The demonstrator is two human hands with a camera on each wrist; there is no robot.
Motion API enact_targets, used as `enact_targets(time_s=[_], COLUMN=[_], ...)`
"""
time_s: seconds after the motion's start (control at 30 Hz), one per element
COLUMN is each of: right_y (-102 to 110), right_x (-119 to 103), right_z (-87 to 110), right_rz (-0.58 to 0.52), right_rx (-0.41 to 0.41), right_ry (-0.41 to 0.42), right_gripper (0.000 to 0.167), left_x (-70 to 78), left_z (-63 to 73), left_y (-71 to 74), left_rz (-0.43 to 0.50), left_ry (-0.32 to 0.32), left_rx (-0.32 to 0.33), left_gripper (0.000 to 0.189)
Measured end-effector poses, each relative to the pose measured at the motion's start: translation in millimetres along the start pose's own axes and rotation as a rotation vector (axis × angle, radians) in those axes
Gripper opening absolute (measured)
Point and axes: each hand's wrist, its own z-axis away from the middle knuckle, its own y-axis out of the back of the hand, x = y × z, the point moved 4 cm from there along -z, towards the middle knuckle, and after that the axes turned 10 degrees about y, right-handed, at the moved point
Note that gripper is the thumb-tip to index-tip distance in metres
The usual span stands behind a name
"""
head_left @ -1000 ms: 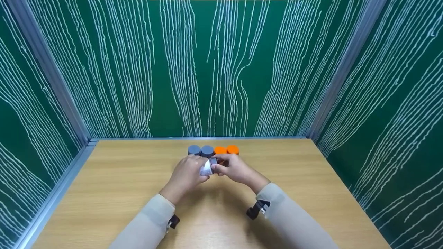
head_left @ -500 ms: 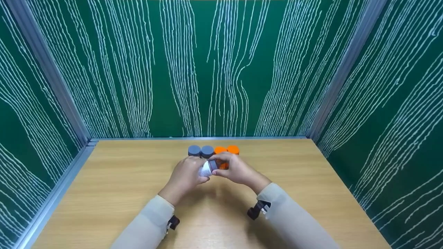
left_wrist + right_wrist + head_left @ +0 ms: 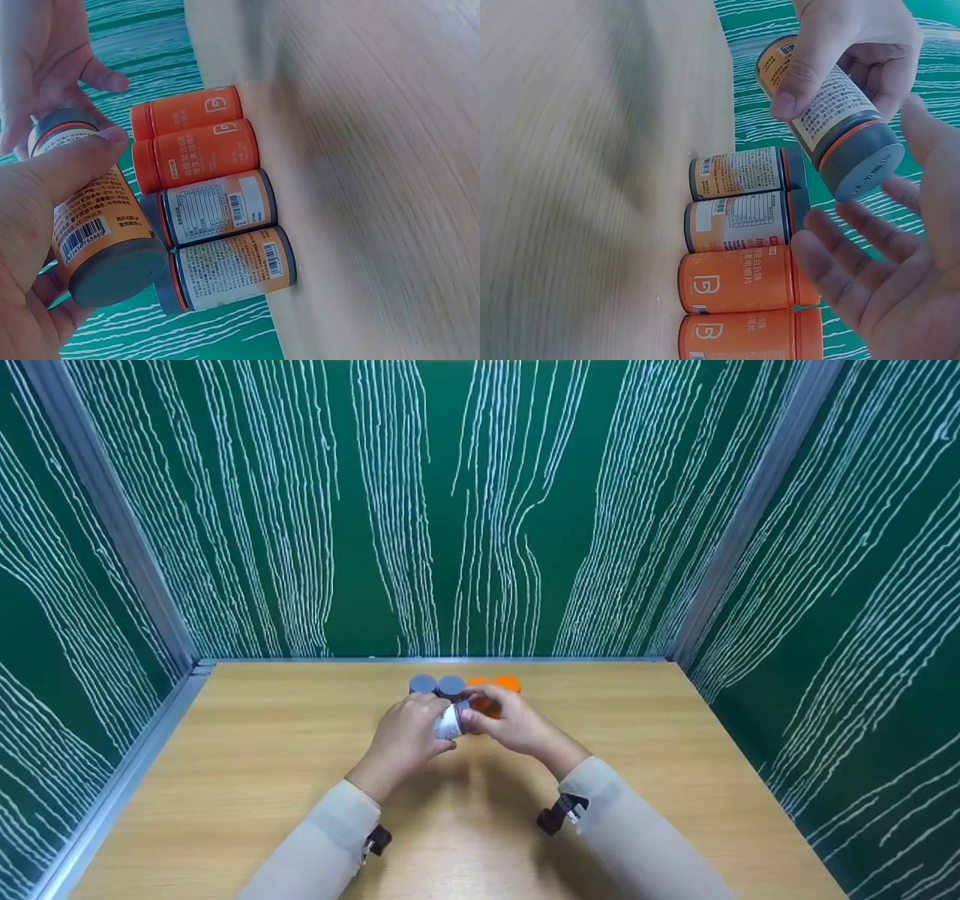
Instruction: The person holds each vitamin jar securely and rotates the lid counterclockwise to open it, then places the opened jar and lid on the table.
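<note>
My left hand point(image 3: 405, 731) grips a pill bottle point(image 3: 112, 217) round its body, the thumb lying along the printed label. The bottle is tilted above the table, its dark grey cap point(image 3: 866, 161) toward my right hand point(image 3: 517, 726). That cap sits on the neck, with an orange ring below it. Around the cap end, the right hand's fingers point(image 3: 855, 262) are spread and loosely bent, not closed on it. Just behind the hands stand two grey-capped bottles point(image 3: 221, 206) and two orange bottles point(image 3: 202, 154), side by side in a row.
The wooden table point(image 3: 285, 780) carries the row of bottles near its back edge. Green panels point(image 3: 525, 510) with white wavy lines rise behind and at both sides, joined by metal posts point(image 3: 739, 510). A wrist camera point(image 3: 551, 819) hangs under the right sleeve.
The right hand's fingers have shifted about the cap, and its index finger has lifted higher away from it. The left hand and the bottle in it stay nearly in place.
</note>
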Motion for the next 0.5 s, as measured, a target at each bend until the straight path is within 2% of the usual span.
enact_targets(time_s=[0.13,0.2,0.5], right_y=[-0.7,-1.7,-6.0], right_x=[1.0,1.8,3.7], right_z=[-0.5,-1.0,-2.6], right_rz=[-0.024,-0.033,-0.053], right_rx=[0.013,0.006,-0.027], right_ry=[-0.094,-0.116,-0.090], right_gripper=[0.055,0.056,0.046], left_x=[-0.1,0.3,2.3], left_z=[-1.4,-1.7,-0.7], left_y=[-0.8,-1.4,0.5], left_rz=[-0.004,-0.006,-0.020], left_ry=[-0.011,-0.018,-0.071], left_rx=[0.002,0.001,0.038], left_gripper=[0.056,0.057,0.053])
